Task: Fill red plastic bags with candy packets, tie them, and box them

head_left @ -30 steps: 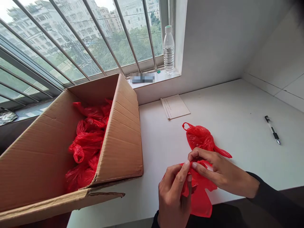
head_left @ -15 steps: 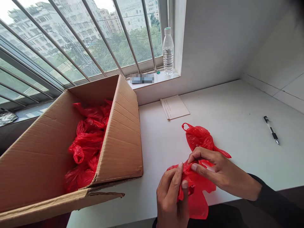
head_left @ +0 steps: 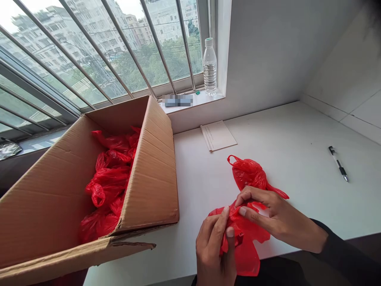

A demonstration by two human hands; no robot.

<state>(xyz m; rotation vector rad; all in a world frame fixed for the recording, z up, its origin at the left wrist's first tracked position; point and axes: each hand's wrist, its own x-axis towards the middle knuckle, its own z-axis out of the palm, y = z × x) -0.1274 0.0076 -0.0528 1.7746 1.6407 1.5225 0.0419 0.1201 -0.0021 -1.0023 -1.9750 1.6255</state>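
Both hands grip one red plastic bag (head_left: pixel 247 254) at the table's front edge, its lower part hanging flat toward me. My left hand (head_left: pixel 212 246) is closed on the gathered plastic, with fingers and thumb around it. My right hand (head_left: pixel 268 210) pinches the same bag between thumb and forefinger, close to the left fingertips. A small dark patch shows on the bag beside the left thumb; I cannot make out what it is. Just beyond the right hand lies a second red plastic bag (head_left: pixel 248 173), crumpled, with a handle loop toward the back.
On the left stands an open cardboard box (head_left: pixel 154 171) holding several crumpled red bags (head_left: pixel 110 178). A notepad (head_left: pixel 218 136) lies behind the hands and a pen (head_left: pixel 338 163) at the right. The windowsill bears a water bottle (head_left: pixel 210 67) and a blurred object (head_left: pixel 177 100).
Both hands keep their hold on the bag, with hardly any finger movement. The whole view has shifted very slightly.
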